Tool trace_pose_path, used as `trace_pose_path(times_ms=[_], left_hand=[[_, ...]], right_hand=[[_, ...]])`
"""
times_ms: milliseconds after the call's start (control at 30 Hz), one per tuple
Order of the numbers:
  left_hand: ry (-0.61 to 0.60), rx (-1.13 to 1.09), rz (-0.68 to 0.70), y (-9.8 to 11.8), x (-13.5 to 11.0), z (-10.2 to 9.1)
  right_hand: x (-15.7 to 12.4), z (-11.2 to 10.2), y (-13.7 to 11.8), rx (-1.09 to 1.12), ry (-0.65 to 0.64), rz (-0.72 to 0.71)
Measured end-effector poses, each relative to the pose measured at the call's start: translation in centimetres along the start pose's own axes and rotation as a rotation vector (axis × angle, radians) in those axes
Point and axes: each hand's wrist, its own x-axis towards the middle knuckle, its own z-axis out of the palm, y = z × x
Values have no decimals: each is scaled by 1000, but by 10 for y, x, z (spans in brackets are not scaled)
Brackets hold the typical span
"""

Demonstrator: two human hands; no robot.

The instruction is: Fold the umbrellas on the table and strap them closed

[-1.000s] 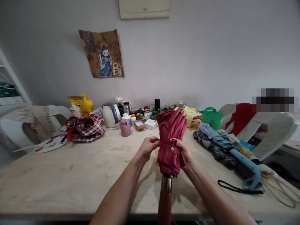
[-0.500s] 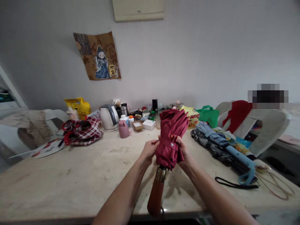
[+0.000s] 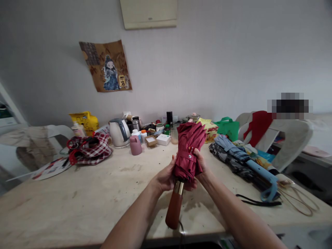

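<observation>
- The maroon umbrella (image 3: 188, 164) is folded, held above the near middle of the table (image 3: 111, 197); its canopy points far, its brown handle (image 3: 173, 211) points near and slightly left, with a dark cord (image 3: 182, 228) hanging from the handle's end.
- The left hand (image 3: 166, 178) grasps the umbrella's lower canopy from the left, thumb raised along the side; the right hand (image 3: 202, 165) grips the canopy from the right, thumb beside the strap (image 3: 185, 155), which lies across the folds and bears a pale snap.
- To the right lie a light-blue umbrella (image 3: 255, 168) and a dark patterned umbrella (image 3: 230, 160), side by side and touching; a black loop (image 3: 261, 203) lies just near of them.
- At the far side, left to right, stand a checked bag (image 3: 97, 148), a white kettle (image 3: 118, 135), a pink jug (image 3: 135, 145), a white box (image 3: 164, 139) and a green bag (image 3: 229, 129).
</observation>
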Motion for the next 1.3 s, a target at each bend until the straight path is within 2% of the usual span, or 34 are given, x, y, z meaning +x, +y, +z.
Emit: trace_pose_path(times_ms=[67, 167, 267, 367, 433, 567, 633, 800, 833, 900, 1000, 1033, 1133, 1233, 1300], left_hand=[[-133, -62, -18, -8, 3, -2], [-133, -75, 95, -13, 3, -2], [-1, 13, 200, -10, 1, 8], [167, 137, 212, -4, -1, 24], [264, 193, 186, -2, -1, 35], [414, 270, 140, -2, 1, 52], [473, 336, 138, -5, 3, 60], [715, 653, 246, -14, 6, 70], [720, 688, 272, -13, 5, 69], [580, 641, 289, -7, -1, 64], [300, 388, 323, 7, -9, 52], [263, 311, 356, 10, -11, 48], [269, 200, 439, 11, -10, 40], [230, 166, 315, 2, -5, 38], [140, 122, 197, -6, -2, 38]], right_hand=[[-6, 2, -2, -49, -9, 85], [-14, 8, -5, -128, -63, 101], [-17, 14, -8, -125, -68, -34], [-13, 14, -10, -89, -42, -130], [-10, 11, -12, -61, -8, -108], [-7, 3, -18, 6, 28, 51], [-8, 2, -22, 21, 45, 56], [-9, 11, -29, 8, 196, -248], [-9, 13, -29, 2, 215, -297], [-9, 18, -30, 3, 233, -371], [-10, 22, -27, 24, 244, -387], [-10, 23, -25, 23, 237, -360], [-12, 26, -18, -28, 190, -247], [-14, 27, -15, -90, 187, -218], [-15, 28, -17, -112, 206, -247]])
